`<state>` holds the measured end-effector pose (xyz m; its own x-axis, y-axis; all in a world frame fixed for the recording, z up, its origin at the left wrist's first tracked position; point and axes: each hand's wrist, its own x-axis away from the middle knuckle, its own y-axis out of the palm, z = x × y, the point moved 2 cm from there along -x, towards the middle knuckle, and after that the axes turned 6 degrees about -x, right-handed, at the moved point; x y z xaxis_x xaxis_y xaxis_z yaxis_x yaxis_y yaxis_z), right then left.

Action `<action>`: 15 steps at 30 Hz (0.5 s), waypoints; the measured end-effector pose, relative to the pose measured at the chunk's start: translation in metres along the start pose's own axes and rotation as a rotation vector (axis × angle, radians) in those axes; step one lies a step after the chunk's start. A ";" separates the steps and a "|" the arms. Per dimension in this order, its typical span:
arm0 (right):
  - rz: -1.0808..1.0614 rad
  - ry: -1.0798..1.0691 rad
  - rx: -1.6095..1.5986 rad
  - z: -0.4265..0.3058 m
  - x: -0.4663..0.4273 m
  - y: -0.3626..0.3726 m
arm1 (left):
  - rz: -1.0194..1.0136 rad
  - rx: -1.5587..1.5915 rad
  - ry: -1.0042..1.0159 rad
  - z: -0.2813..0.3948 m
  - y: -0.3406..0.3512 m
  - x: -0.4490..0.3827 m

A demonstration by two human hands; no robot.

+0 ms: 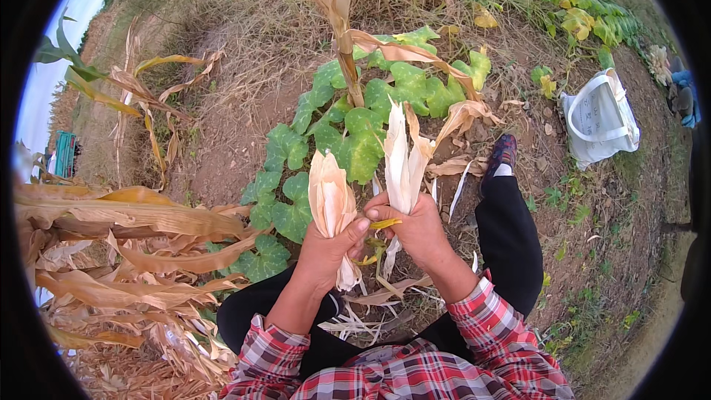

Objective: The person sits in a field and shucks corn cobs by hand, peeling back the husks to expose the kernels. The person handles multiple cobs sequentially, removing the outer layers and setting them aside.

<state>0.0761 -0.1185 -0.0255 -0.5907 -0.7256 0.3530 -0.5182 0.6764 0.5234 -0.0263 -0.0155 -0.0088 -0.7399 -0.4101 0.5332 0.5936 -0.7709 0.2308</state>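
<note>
My left hand [333, 250] is closed around a bundle of dry, pale corn husks [329, 194] that points upward; its lower ends hang below my fist. In my right hand [411, 228] is a second bunch of whitish husks [401, 164], its tips spread apart. Both hands are close together above my lap, thumbs near each other, with a thin yellow strip [385, 223] at my right thumb. Whether any corn ear is inside either bunch cannot be seen. Torn husk strips [355, 325] lie on the ground between my legs.
A dry corn stalk [345, 55] stands ahead among green squash-like leaves [361, 139]. Dry corn leaves [133, 216] crowd the left side. A white cloth bag [600, 119] bearing writing sits on the soil at right. A teal vehicle [65, 153] is far left.
</note>
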 end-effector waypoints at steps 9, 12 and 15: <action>0.174 -0.139 -0.049 -0.010 0.000 -0.004 | 0.149 0.027 0.097 0.003 -0.007 -0.002; 0.068 -0.090 -0.026 -0.013 0.002 0.000 | 0.165 -0.023 0.094 0.003 -0.007 0.000; -0.029 -0.058 -0.027 -0.008 0.004 0.006 | 0.208 0.010 0.149 0.002 -0.007 0.000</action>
<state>0.0759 -0.1180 -0.0144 -0.6107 -0.7359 0.2925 -0.5194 0.6510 0.5536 -0.0297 -0.0094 -0.0083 -0.6397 -0.6269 0.4447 0.7404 -0.6580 0.1373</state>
